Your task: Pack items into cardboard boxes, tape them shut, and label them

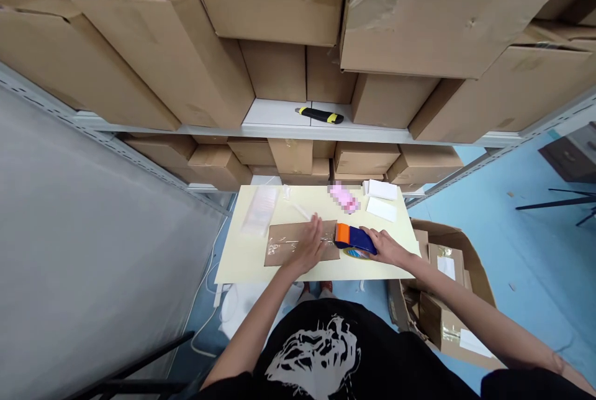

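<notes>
A flat cardboard box (283, 245) lies on the pale yellow table (242, 266), with clear shiny tape along its middle. My left hand (310, 248) rests on the box right of its centre, fingers stretched out and pointing away from me. My right hand (382, 246) is wrapped round a blue and orange tape dispenser (356, 238). The orange end of the dispenser meets the box's right edge. Part of the tape roll shows below the dispenser's body.
Clear plastic sleeves (259, 209), a pink item (343, 197) and white paper stacks (382, 209) lie along the table's back. A black and yellow cutter (320, 115) sits on the shelf (274, 113) among cartons. A large carton (475, 263) holding boxes stands at right.
</notes>
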A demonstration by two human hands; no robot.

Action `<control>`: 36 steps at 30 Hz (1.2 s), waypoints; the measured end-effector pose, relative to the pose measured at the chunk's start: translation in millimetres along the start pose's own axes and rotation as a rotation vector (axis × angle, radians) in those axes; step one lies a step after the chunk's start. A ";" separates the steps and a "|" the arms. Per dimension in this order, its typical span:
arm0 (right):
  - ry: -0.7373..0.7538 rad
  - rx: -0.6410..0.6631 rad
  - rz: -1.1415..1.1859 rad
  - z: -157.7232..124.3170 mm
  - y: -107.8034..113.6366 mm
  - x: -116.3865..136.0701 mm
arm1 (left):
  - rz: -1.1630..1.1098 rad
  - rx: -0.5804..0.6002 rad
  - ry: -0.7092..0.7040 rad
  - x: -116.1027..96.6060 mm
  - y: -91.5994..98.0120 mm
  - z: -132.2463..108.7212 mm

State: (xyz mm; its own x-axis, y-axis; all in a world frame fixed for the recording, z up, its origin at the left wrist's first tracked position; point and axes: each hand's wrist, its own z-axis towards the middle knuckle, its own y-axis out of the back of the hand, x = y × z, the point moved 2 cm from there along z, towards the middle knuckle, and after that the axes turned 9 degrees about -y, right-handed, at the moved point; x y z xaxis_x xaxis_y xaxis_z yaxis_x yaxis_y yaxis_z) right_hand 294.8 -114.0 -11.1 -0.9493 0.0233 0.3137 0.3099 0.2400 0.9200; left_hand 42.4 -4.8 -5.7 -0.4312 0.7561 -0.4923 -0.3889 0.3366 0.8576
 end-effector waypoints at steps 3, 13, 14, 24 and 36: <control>0.008 -0.016 0.000 -3.3 -2.3 -0.3 | -0.022 -0.297 0.333 37.1 35.8 -31.9; -0.015 -0.012 0.140 -8.6 8.9 18.1 | -0.694 -0.342 0.774 70.3 19.5 -113.2; -0.025 -0.019 0.170 -10.8 19.3 26.5 | -0.722 -0.370 0.760 73.4 20.1 -112.4; -0.059 0.110 0.482 4.1 154.2 131.8 | -0.927 -0.272 0.769 125.0 21.0 -52.7; -0.351 0.060 0.676 124.8 102.6 169.2 | -0.458 -0.545 0.549 66.9 30.0 -15.2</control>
State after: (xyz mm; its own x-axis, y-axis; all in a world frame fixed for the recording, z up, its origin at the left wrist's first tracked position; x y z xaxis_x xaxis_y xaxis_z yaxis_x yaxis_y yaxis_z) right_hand 159.3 35.7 106.9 -0.5185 0.4887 0.7017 0.8356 0.1155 0.5370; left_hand -10.4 47.3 -15.1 -0.4133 0.1913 -0.8903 -0.8903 0.1201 0.4392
